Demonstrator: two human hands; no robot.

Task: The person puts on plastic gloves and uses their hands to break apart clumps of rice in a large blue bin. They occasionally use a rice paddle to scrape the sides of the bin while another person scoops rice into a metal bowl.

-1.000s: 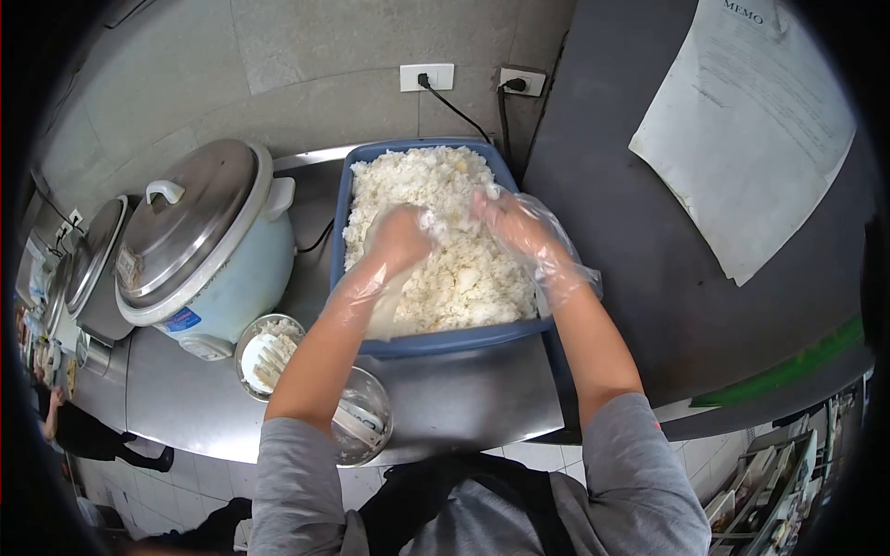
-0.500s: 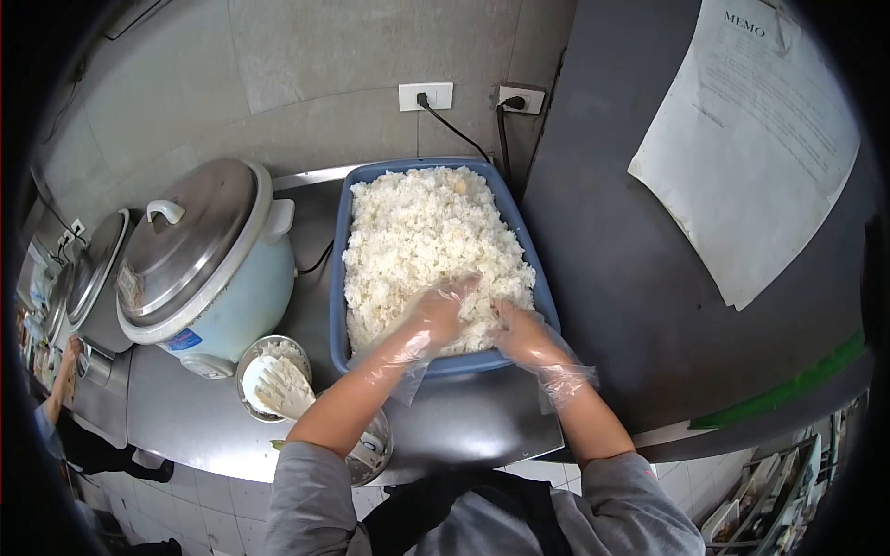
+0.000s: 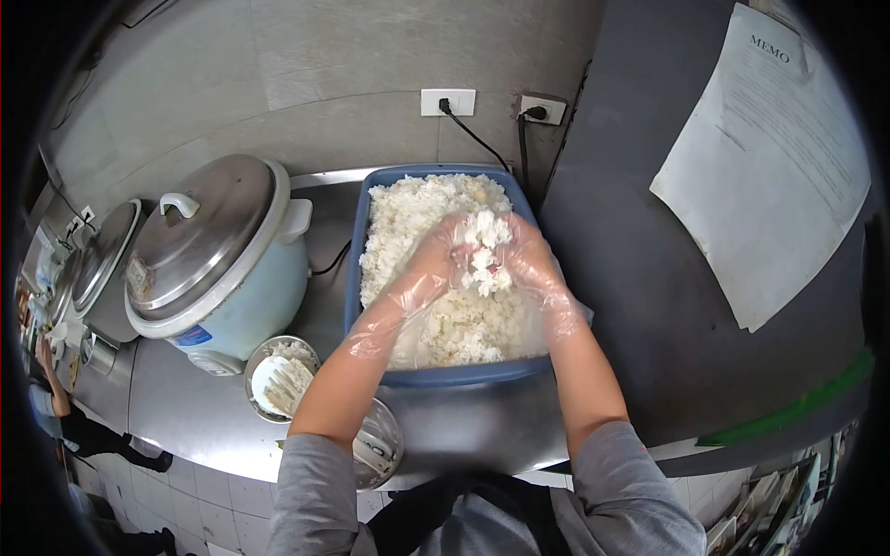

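Observation:
Both of my hands wear clear plastic gloves and are raised over a blue tub heaped with cooked white rice. A loose clump of rice is cupped between them. My left hand curls round its left side, fingers bent inward. From the right, my right hand closes on the same clump. The fingertips are partly covered by rice and glove film. Below the hands, more rice lies along the near end of the tub.
A large rice cooker with a metal lid stands left of the tub. Nearer me are a metal bowl with a white rice paddle and another metal bowl. A memo sheet hangs at right. Another person is at far left.
My hands have lifted out of the rice at the tub's near end and moved up and away from me, now holding a clump between them. The view has shifted slightly.

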